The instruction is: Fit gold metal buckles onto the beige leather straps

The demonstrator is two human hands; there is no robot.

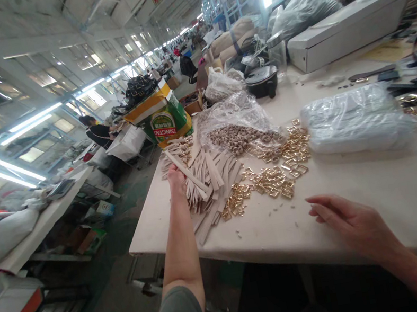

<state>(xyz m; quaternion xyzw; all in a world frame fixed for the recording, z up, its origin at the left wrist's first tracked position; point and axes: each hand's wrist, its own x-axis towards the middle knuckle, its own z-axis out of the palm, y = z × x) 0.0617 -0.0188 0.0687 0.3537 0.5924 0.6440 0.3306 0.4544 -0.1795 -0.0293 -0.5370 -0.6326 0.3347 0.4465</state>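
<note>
My left hand (176, 181) is at the left side of the table, closed on a pale beige strap (186, 174) at the edge of a heap of similar straps (215, 173). Its fingers are partly hidden. Over the front of the table hangs my right hand (342, 213), fingers loosely bent and a little apart, with nothing visible in them. Between the hands lie gold metal buckles (275, 182) in loose piles. Behind these, small brown loops (240, 138) spill from a clear plastic bag (235, 111).
A plastic-wrapped white bundle (355, 119) lies right of the buckles. A green and yellow carton (168, 122) stands at the table's far left corner. Farther back are a black container (262, 82) and a long white box (347, 26). Another person (97, 132) works at the left.
</note>
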